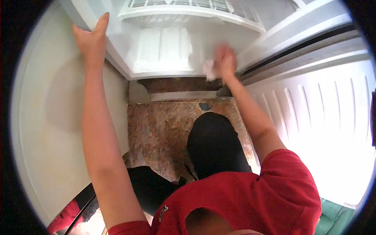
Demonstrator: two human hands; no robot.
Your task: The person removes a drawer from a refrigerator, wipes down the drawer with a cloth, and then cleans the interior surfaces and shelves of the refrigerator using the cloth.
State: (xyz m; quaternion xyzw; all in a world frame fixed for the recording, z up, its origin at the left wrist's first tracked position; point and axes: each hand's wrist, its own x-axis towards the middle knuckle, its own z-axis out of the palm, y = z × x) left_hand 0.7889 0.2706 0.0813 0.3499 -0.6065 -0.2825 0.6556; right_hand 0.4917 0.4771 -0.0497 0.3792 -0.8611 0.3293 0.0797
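An open white refrigerator (pixel 129 75) stands in front of me, its floor and a wire shelf (pixel 176 4) showing. My left hand (pixel 91 37) grips the front edge of its left side wall, thumb and fingers on either side of the edge. Inside the right front corner, my right hand (pixel 226 60) is closed on a crumpled whitish cloth (pixel 210 70). This hand is smeared by motion, so single fingers are hard to make out. The cloth is close to the front lip of the compartment, but I cannot tell whether it touches it.
On the right a ribbed white door panel (pixel 313 113) stands swung open. A pale flat panel (pixel 51 117) rises on the left. Below the compartment runs a light base bar (pixel 184 95) above the brown mottled floor (pixel 156 133). My dark-clothed knee (pixel 215 141) is close to that bar.
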